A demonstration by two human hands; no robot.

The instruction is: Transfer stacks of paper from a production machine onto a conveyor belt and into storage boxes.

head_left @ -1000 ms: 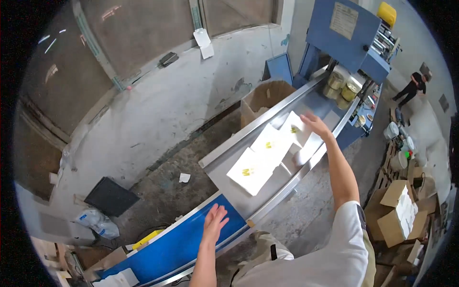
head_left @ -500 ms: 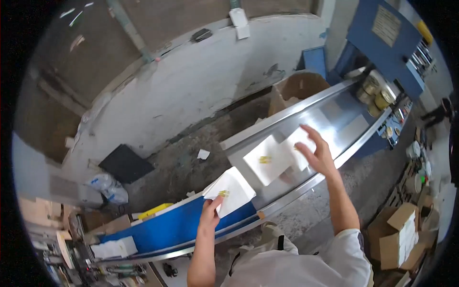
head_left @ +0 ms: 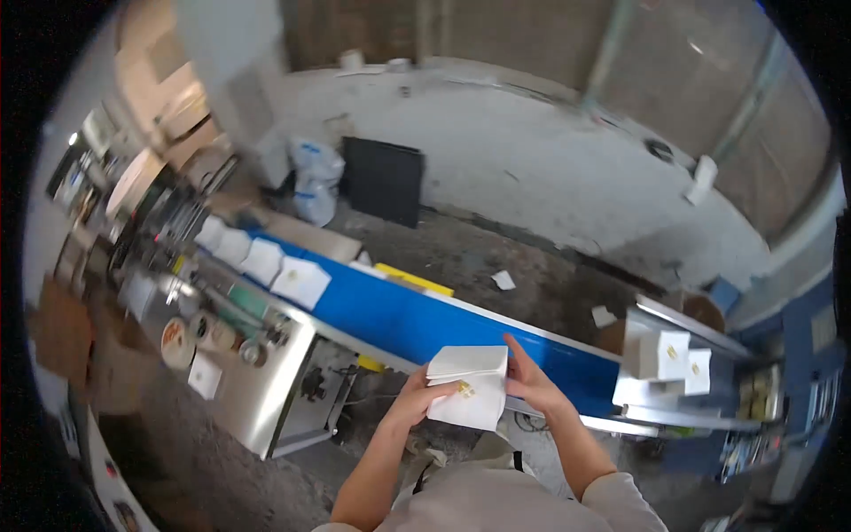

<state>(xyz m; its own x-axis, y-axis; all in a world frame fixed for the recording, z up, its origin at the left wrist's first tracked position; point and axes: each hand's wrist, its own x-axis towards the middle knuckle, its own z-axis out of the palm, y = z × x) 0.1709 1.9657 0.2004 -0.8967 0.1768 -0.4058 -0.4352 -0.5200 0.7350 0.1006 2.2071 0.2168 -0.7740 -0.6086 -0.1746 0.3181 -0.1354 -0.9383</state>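
Note:
In front of my body, a stack of white paper pieces point(head_left: 474, 410) with a gold print on top is held slightly fanned at its upper left edge. My left hand point(head_left: 412, 396) grips its left side, thumb lying over the top near the print. At the opposite edge is my right hand point(head_left: 534, 387), its fingers apart and stretched along the side of the stack, the palm facing it. Whether those fingertips press on the paper is hard to tell. Below the stack's far side runs a blue conveyor belt point(head_left: 381, 310).
Several white paper pieces point(head_left: 301, 282) lie on the belt's left end by a machine point(head_left: 177, 213). On the metal table point(head_left: 631, 390) at right rest two more white stacks point(head_left: 665, 356). A steel bench point(head_left: 257, 417) with round tubs stands at left. A yellow bar point(head_left: 414, 279) edges the belt.
My view has swung left along the belt. My right hand has come away from the stacks on the metal table to the stack in my left hand, which is now closer to my body.

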